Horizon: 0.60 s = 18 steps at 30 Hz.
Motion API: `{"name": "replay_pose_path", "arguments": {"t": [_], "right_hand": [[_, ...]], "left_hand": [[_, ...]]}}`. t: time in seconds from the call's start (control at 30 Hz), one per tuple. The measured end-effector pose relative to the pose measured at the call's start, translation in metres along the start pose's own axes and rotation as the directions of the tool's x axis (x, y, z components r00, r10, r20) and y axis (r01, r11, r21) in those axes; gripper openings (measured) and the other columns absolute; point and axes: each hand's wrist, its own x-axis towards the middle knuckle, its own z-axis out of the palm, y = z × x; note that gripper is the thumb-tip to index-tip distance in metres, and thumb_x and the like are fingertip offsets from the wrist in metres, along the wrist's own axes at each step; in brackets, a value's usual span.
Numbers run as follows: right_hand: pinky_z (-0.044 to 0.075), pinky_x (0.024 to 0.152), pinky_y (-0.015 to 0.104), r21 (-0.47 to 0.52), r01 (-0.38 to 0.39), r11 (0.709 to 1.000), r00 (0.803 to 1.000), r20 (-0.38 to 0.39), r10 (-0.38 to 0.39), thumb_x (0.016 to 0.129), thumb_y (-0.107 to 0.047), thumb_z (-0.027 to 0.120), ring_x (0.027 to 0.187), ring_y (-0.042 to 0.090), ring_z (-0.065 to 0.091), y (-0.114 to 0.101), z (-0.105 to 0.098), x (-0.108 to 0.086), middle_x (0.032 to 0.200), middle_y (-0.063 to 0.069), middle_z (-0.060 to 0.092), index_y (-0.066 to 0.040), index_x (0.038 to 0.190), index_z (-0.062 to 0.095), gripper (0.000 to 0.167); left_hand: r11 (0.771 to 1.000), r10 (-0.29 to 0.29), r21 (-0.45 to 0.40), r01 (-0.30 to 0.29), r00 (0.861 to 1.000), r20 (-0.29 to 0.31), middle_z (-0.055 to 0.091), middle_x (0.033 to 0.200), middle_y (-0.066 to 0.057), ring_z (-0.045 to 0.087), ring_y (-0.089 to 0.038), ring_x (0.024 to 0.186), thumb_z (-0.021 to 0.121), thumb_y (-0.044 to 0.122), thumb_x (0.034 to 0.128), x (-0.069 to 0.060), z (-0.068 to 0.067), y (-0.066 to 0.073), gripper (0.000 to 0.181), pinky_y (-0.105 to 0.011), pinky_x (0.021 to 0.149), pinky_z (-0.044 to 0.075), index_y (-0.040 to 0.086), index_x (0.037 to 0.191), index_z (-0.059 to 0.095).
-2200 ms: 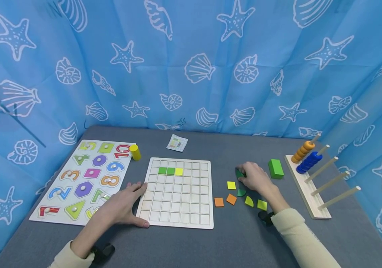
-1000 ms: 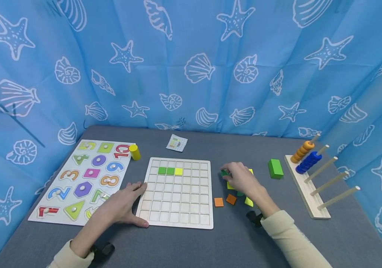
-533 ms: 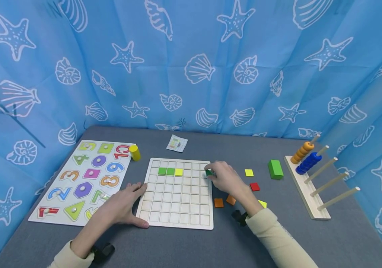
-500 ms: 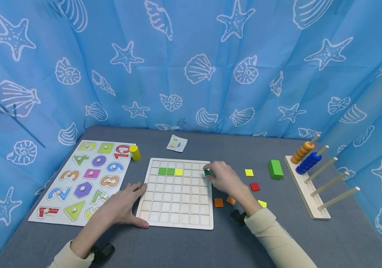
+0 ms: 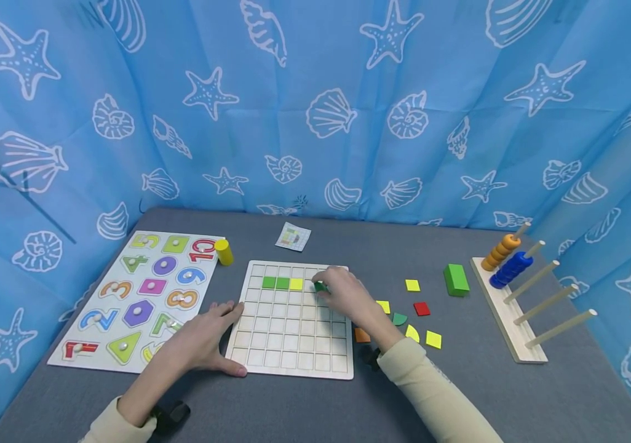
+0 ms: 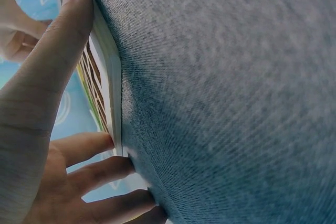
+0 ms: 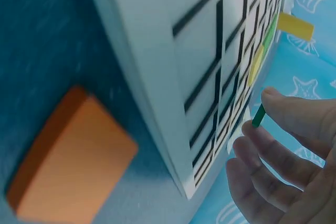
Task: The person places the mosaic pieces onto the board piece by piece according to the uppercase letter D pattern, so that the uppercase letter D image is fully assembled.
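In the head view, my right hand is over the upper right part of the pale gridded wooden board. Thumb and forefinger pinch a dark green tile, seen edge-on in the right wrist view; its full shape is hidden. Two green tiles and one yellow tile lie side by side in the board's second row. My left hand rests at the board's lower left, fingers extended along its left side. The thumb touches the board's front edge.
Right of the board lie loose yellow tiles, a red tile, a green quarter-round and an orange tile. Further right stand a green block and a peg stand. A number puzzle, yellow cylinder and pattern card surround the board.
My right hand has carried the dark green tile leftward from among the loose pieces to over the board. The left hand stays where it was.
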Motion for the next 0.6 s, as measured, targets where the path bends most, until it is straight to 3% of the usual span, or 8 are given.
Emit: {"name": "replay_pose_path", "arguments": {"t": [0.6], "right_hand": [[0.060, 0.085, 0.047, -0.023, 0.037, 0.999, 0.999, 0.024, -0.036, 0.090, -0.002, 0.075, 0.102, 0.031, 0.069, -0.009, 0.017, 0.004, 0.111, 0.015, 0.074, -0.002, 0.109, 0.078, 0.019]], "left_hand": [[1.000, 0.003, -0.011, -0.003, 1.000, -0.002, 0.044, 0.157, -0.027, 0.044, -0.058, 0.140, 0.085, 0.074, 0.0611, 0.000, 0.000, 0.001, 0.126, -0.069, 0.106, 0.046, 0.005, 0.156, 0.041]]}}
